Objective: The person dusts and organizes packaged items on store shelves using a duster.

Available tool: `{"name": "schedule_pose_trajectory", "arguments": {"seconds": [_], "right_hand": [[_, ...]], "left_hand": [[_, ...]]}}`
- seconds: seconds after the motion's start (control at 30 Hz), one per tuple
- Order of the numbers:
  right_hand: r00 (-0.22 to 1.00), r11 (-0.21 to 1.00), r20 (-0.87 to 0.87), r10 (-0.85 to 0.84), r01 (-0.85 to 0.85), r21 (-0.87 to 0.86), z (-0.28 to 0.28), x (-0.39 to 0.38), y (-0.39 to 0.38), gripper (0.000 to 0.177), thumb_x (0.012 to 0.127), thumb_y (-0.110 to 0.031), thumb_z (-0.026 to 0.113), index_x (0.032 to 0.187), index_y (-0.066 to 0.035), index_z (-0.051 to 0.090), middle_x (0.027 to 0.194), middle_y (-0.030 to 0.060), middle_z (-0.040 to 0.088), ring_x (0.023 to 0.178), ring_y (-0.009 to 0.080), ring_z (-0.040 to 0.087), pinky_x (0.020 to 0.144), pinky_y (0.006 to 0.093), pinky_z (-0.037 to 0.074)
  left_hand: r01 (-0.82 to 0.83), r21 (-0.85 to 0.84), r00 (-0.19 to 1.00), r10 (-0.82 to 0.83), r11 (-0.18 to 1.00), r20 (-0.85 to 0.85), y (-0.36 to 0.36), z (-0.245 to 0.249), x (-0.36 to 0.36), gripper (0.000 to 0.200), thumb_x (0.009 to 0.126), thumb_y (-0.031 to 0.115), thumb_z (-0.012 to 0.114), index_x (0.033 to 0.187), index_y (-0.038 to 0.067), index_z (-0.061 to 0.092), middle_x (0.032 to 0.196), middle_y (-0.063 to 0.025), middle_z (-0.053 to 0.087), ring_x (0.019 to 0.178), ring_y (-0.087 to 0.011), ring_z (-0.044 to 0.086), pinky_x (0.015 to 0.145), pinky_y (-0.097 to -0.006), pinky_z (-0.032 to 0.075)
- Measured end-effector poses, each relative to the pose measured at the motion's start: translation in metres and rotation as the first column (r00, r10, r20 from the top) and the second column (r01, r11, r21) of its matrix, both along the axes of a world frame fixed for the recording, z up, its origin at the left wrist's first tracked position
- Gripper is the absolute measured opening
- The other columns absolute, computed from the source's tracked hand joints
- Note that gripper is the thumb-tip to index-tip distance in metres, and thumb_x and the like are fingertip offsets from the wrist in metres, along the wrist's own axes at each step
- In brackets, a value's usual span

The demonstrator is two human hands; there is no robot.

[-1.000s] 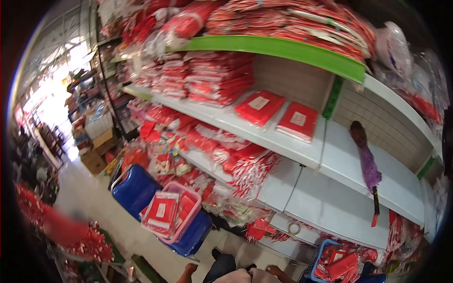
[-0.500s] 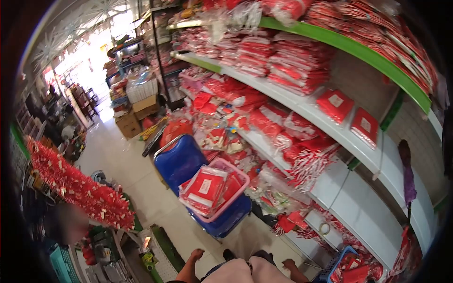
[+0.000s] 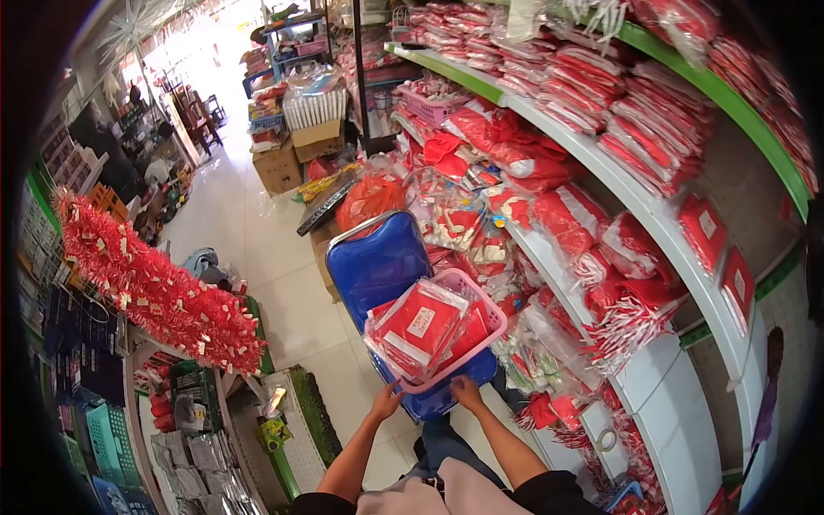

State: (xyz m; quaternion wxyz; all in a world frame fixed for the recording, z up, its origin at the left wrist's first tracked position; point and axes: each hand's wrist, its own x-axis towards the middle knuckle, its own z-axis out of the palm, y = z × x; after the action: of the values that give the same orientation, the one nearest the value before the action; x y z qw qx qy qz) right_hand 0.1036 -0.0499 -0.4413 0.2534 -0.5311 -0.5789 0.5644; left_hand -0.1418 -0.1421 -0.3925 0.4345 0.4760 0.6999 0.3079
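Note:
A pink basket (image 3: 493, 319) sits tilted on the seat of a blue chair (image 3: 378, 268), filled with red and white packets (image 3: 421, 324) in clear plastic. My left hand (image 3: 386, 401) is near the basket's lower left corner, its fingers apart and nothing in them. Close to the basket's lower edge, above the blue seat, is my right hand (image 3: 466, 392), also with fingers apart and empty. Neither hand visibly grips the basket.
Shelves (image 3: 584, 129) with stacked red packets curve along the right. Red tinsel (image 3: 163, 283) hangs at the left, above a green crate (image 3: 112, 446). Cardboard boxes (image 3: 276, 172) stand on the floor beyond the chair.
Both my hands have risen from beside my legs to the basket's near side. The view has shifted, so the chair and basket appear closer. The basket still rests on the chair.

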Motion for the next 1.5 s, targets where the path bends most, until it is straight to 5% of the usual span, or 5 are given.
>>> {"name": "schedule_pose_trajectory", "arguments": {"seconds": [0.4,0.67,0.97,1.2,1.5], "right_hand": [[0.902,0.952,0.307,-0.303,0.302,0.054,-0.009,-0.100,0.048,0.028,0.073,-0.028,0.069,0.083,-0.001,0.066,0.078,0.0147,0.067,0.070,0.0305,0.065,0.070,0.0387,0.050],[0.924,0.932,0.208,-0.322,0.348,-0.103,-0.061,-0.103,0.055,0.016,0.073,-0.014,0.071,0.074,0.000,0.064,0.064,0.0085,0.063,0.056,0.0155,0.060,0.047,0.0280,0.044],[0.813,0.877,-0.443,-0.378,0.160,-0.454,0.064,-0.097,0.073,0.015,0.079,-0.002,0.061,0.087,-0.006,0.049,0.065,0.0023,0.055,0.051,0.0108,0.052,0.042,0.0238,0.037],[0.732,0.932,-0.618,-0.288,0.065,-0.357,0.121,-0.083,0.044,0.014,0.087,-0.018,0.057,0.090,-0.007,0.050,0.066,0.0016,0.054,0.055,0.0124,0.054,0.046,0.0236,0.039],[0.344,0.757,-0.683,-0.644,0.153,-0.636,0.145,0.002,0.043,0.063,0.085,-0.062,0.040,0.114,-0.007,0.053,0.089,0.0097,0.062,0.070,0.0213,0.060,0.062,0.0346,0.051]], "left_hand": [[0.073,0.009,0.996,-0.073,0.997,-0.057,0.073,-0.022,0.010,0.059,0.082,0.029,0.060,0.131,0.001,0.043,0.139,-0.0236,0.034,0.129,-0.0345,0.035,0.104,-0.0361,0.031],[0.112,-0.069,0.960,-0.090,0.991,0.266,0.089,-0.059,0.003,0.043,0.084,0.028,0.055,0.117,0.002,0.056,0.120,-0.0181,0.056,0.117,-0.0297,0.047,0.098,-0.0366,0.038],[-0.081,-0.564,0.234,0.566,0.822,0.791,0.108,0.014,0.010,0.026,0.091,0.026,0.051,0.108,0.007,0.054,0.103,-0.0098,0.060,0.095,-0.0251,0.058,0.081,-0.0385,0.049],[-0.493,-0.191,0.298,0.371,0.848,0.879,0.142,0.073,0.028,0.021,0.082,0.002,0.052,0.103,0.000,0.054,0.088,-0.0083,0.062,0.069,-0.0199,0.060,0.059,-0.0308,0.050],[-0.214,-0.060,0.537,0.169,0.975,0.827,0.128,0.224,0.004,0.038,0.073,-0.002,0.051,0.110,0.000,0.053,0.102,-0.0131,0.062,0.087,-0.0245,0.063,0.079,-0.0374,0.054]]}}
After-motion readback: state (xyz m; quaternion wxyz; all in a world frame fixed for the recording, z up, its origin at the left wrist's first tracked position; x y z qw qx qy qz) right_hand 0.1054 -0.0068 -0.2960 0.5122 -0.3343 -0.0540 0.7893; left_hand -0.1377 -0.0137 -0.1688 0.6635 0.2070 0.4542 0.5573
